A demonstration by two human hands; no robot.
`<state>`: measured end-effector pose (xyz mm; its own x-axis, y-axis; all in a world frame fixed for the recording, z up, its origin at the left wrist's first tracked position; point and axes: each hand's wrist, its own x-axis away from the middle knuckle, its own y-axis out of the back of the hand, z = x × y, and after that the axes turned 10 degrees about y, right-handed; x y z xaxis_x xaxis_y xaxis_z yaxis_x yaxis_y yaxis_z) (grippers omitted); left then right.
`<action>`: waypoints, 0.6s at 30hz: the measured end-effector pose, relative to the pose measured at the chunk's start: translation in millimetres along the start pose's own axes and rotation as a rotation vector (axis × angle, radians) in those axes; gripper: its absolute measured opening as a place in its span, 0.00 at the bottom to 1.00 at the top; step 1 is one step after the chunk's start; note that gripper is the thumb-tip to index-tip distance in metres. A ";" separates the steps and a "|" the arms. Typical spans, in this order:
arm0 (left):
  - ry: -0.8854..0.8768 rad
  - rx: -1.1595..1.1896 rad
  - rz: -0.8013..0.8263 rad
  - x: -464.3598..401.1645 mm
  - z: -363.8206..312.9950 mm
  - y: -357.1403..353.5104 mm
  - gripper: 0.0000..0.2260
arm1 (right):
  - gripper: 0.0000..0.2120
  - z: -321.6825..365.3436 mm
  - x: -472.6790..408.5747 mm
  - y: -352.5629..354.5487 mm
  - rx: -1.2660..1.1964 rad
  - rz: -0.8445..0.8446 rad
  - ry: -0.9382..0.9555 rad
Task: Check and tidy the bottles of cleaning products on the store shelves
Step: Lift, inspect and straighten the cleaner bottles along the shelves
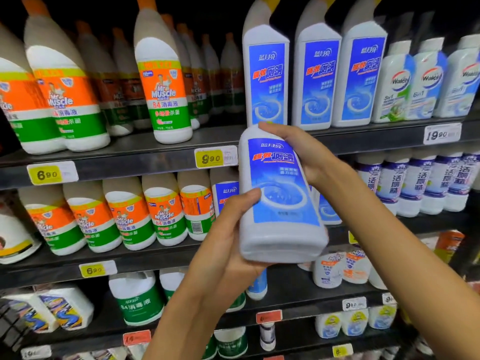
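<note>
I hold a white toilet-cleaner bottle with a blue label (280, 193) in front of the shelves, label facing me and tilted slightly left. My left hand (228, 229) cups its base and lower left side. My right hand (304, 154) grips its neck and upper right side, hiding the cap. Three matching blue-label bottles (314, 76) stand upright on the top shelf right behind it. More of the same bottles (226, 193) stand on the middle shelf, partly hidden by the held one.
Orange-and-green Mr Muscle bottles (163, 81) fill the left of the top and middle shelves (145, 162). Walch bottles (405, 81) stand at the top right, purple-label bottles (415, 183) below them. Lower shelves hold green-label bottles (137, 300) and small white containers (337, 268). Price tags (210, 158) line the shelf edges.
</note>
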<state>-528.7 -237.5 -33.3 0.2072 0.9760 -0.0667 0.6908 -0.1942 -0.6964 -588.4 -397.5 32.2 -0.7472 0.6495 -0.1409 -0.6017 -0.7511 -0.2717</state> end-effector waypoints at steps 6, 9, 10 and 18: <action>-0.138 -0.272 -0.446 -7.6 4.0 25.8 0.23 | 0.10 11.7 7.3 -7.5 0.216 0.065 0.361; -0.248 -0.458 -0.556 -7.3 4.7 36.5 0.25 | 0.09 6.5 11.8 -11.1 0.152 0.088 0.421; -0.273 -0.505 -0.593 -7.5 5.4 40.1 0.25 | 0.07 2.8 13.2 -10.5 0.098 0.117 0.438; -0.452 -0.709 -0.589 -19.4 7.7 64.6 0.11 | 0.18 -15.4 23.2 1.0 0.060 0.277 0.670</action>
<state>-493.4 -268.2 -82.5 -0.4761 0.8524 -0.2161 0.8793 0.4572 -0.1334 -602.0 -381.3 14.0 -0.5529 0.3531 -0.7547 -0.4443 -0.8912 -0.0914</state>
